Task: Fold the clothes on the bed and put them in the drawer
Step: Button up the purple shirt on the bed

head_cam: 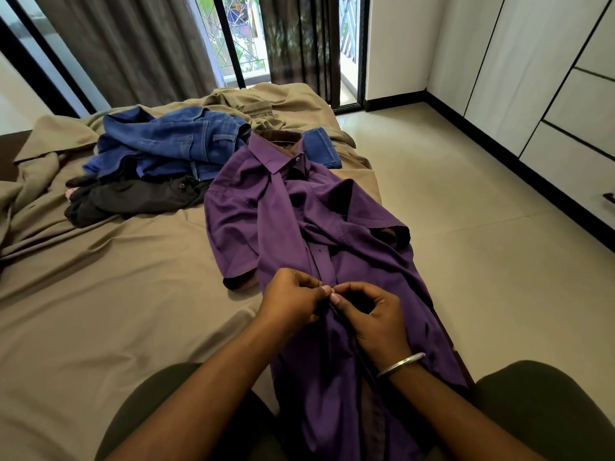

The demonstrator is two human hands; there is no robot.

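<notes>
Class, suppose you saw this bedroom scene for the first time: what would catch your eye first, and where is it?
The purple shirt lies lengthwise down the bed's right side. Near its lower front, the left hand and right hand pinch the placket together. Behind, blue jeans lie crumpled over a black garment.

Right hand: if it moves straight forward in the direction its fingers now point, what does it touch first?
The right hand points left, fingertips pinching the purple shirt at its front placket. It would almost at once meet the left hand, whose fingertips pinch the same spot.
</notes>
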